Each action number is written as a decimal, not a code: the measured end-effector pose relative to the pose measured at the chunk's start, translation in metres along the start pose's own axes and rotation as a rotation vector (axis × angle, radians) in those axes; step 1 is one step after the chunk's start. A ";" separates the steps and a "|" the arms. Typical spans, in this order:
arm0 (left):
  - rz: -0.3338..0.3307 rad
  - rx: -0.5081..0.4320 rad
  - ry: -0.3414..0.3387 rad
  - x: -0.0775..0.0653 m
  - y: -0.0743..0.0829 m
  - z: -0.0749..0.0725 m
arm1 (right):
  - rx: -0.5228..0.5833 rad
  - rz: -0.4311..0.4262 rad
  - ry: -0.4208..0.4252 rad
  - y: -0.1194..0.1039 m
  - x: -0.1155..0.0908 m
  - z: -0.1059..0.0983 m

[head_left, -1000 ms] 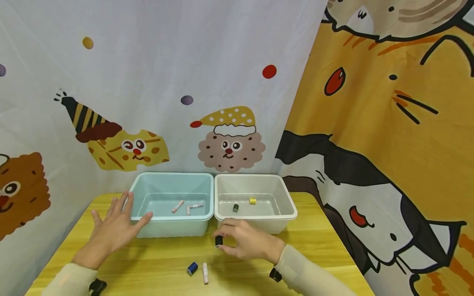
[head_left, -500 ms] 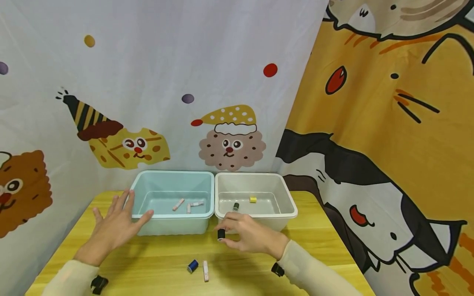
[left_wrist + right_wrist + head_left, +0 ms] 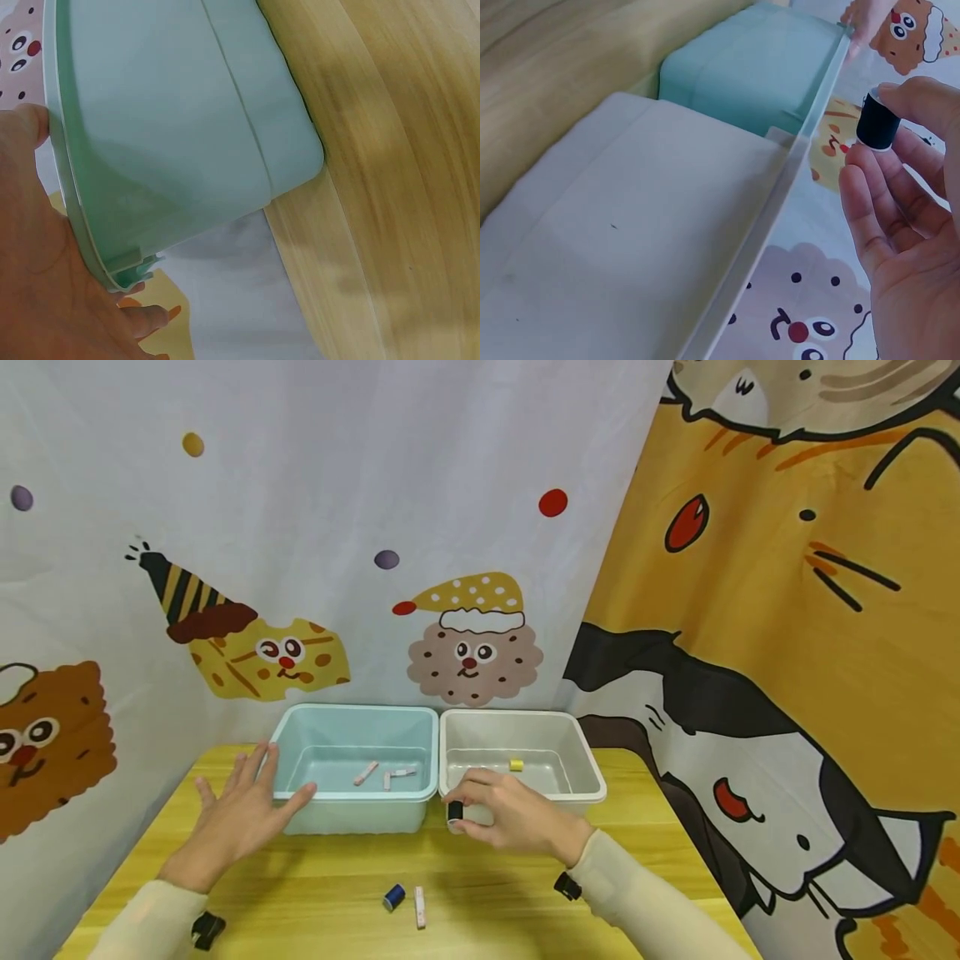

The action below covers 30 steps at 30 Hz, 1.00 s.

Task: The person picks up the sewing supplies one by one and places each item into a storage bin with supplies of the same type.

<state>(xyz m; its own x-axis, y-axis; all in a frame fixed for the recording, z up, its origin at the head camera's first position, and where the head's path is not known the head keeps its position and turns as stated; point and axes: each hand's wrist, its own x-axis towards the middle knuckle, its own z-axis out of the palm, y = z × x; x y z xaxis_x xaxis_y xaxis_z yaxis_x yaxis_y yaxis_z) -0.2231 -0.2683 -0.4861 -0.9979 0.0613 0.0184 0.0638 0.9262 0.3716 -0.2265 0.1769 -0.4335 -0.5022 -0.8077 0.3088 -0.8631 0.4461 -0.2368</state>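
Between thumb and fingertips my right hand (image 3: 510, 810) pinches a black thread spool (image 3: 878, 122), held just in front of the white bin (image 3: 597, 795) and overlapping its front wall in the head view. In that bin a yellow spool (image 3: 516, 765) lies on the floor; the hand hides the bin's front left part. My left hand (image 3: 236, 822) rests on the left front corner of the light blue bin (image 3: 352, 814), its fingers spread along the rim. Several small pale pink-and-white strips (image 3: 366, 773) lie inside the blue bin.
On the wooden table (image 3: 315, 902), nearer the front, lie a dark blue spool (image 3: 393, 897) and another pale strip (image 3: 420, 907) side by side. The two bins stand next to each other against a printed curtain (image 3: 360, 468).
My right hand has carried the black spool up and forward to the white bin's front, covering the dark green spool inside. The left hand keeps its place on the blue bin.
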 end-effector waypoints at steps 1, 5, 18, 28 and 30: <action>-0.001 -0.001 0.000 0.000 0.000 0.000 | -0.006 0.006 0.001 0.001 0.001 -0.001; -0.006 -0.004 -0.002 0.000 0.001 0.000 | 0.011 0.019 0.008 0.004 0.004 -0.006; -0.007 -0.007 -0.002 0.000 0.001 0.000 | -0.001 0.008 0.038 0.020 0.014 -0.018; -0.003 -0.008 0.003 0.001 0.000 0.000 | 0.016 -0.009 0.058 0.039 0.027 -0.026; 0.000 -0.010 0.005 0.000 0.000 0.000 | 0.019 0.000 0.056 0.043 0.029 -0.028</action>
<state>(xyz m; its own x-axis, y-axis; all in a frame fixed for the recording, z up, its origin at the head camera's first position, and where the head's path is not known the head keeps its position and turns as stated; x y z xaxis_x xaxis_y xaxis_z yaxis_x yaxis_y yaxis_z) -0.2235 -0.2680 -0.4860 -0.9980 0.0591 0.0226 0.0633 0.9226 0.3806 -0.2798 0.1831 -0.4087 -0.5048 -0.7847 0.3599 -0.8622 0.4384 -0.2537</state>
